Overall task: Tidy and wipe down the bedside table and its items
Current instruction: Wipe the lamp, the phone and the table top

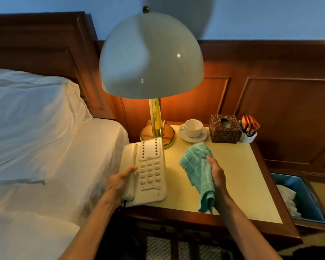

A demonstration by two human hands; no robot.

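The cloth (197, 166) is turquoise with a faint woven grid of paler lines. The telephone (150, 171) is cream, with two columns of small dark red dots above its pale keys. The bedside table (242, 177) has a pale yellow top framed in reddish-brown wood. The lamp (151, 59) has a white dome shade on a shiny brass stem and base. The cup and saucer (193, 130) are plain white. The tissue box (225, 128) is dark brown with light scribbled markings. The sachets (250, 123) are red, orange and black.
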